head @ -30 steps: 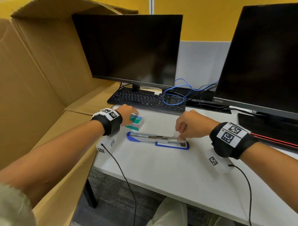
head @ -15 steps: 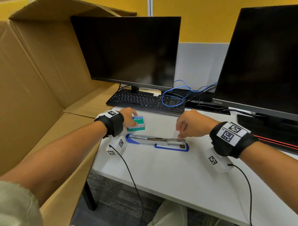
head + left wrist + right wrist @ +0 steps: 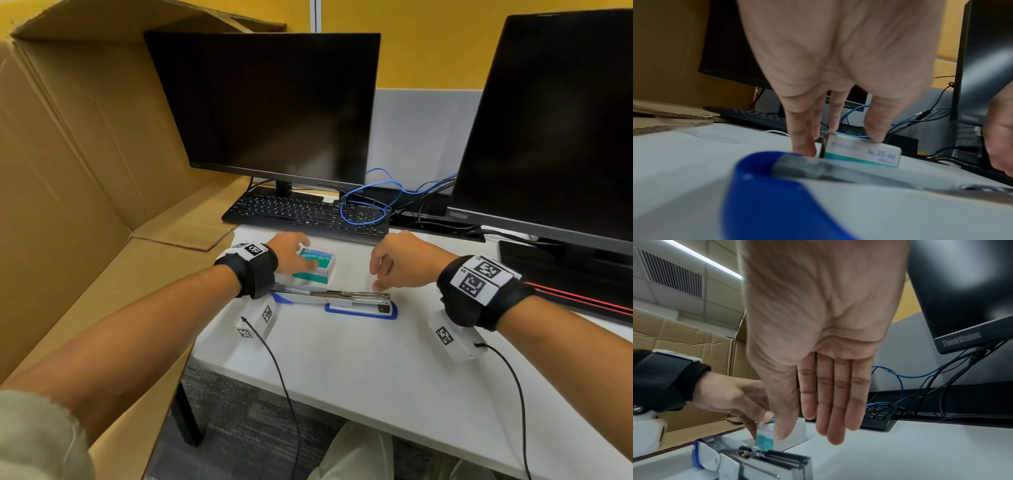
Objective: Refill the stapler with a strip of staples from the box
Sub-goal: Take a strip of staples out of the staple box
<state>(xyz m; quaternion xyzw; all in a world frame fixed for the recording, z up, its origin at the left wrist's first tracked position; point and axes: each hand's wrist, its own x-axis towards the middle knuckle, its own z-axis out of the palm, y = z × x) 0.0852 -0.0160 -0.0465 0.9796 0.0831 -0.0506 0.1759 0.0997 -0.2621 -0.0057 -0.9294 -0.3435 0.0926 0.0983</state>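
head view high, looking down the desk [image 3: 342, 359]; wrist views low, close, facing forward, sharing the stapler [image 3: 337, 297]

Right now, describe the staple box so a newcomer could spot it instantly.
On the white desk, in front of the black keyboard, lies an opened blue-and-white stapler. Just behind it, under the left hand, sits the staple box: small, white and teal, the only carton there.

Yellow wall [image 3: 428, 41], white desk [image 3: 376, 370], grey carpet [image 3: 246, 428], ceiling strip light [image 3: 701, 259]

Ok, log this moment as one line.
stapler: open on desk | left hand: grips box | right hand: open, above stapler | strip: not seen
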